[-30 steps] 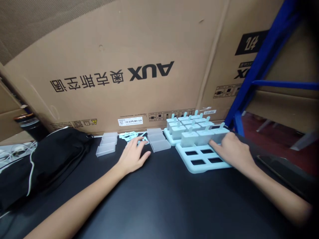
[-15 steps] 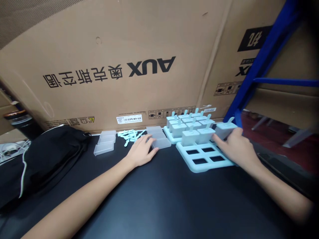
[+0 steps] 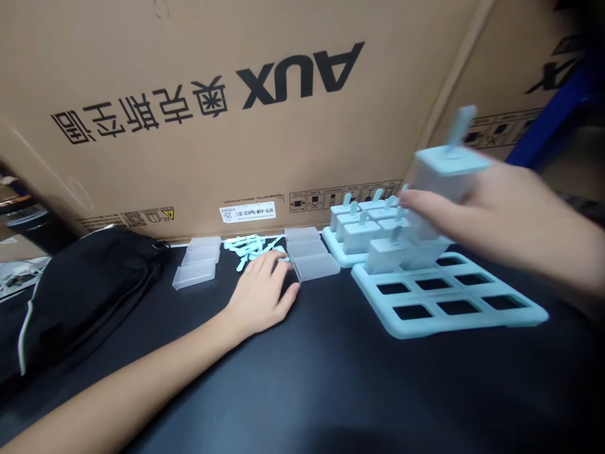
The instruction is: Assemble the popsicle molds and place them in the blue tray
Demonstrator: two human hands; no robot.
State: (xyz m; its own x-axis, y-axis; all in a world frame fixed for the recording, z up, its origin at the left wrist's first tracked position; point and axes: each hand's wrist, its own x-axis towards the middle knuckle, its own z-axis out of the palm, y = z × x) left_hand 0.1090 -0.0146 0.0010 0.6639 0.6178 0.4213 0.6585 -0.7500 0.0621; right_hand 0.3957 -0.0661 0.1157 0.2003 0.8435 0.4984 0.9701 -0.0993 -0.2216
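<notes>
Holding the mold (image 3: pixel 437 180) upright above the near frame (image 3: pixel 420 326), the right hand (image 3: pixel 510 211) had its grip pinching the mold's sides, thumb across the near face; the other fingers were hidden behind it. Mold: boxy body, translucent and whitish, capped by a flat pale-blue lid (image 3: pixel 452 161) with rounded corners; one pale-blue stick (image 3: pixel 460 128) stood up from the lid, leaning slightly right. Blur softened the stick and lower body; contents could not be told. Near frame lay flat on the bench (image 3: pixel 302 384), pale blue, two similar molds (image 3: pixel 384 256) seated in its far row, dark slots showing in the rows nearer. Far frame (image 3: pixel 348 259), just behind and to the left, carried more of the same, sticks up. Left hand (image 3: pixel 259 293) lay on the bench, its grip loosely spread and fingers slightly curled, just beside the loose sticks (image 3: pixel 246 244) and the nearer clear cases (image 3: pixel 316 267); whether it touched either could not be told.
</notes>
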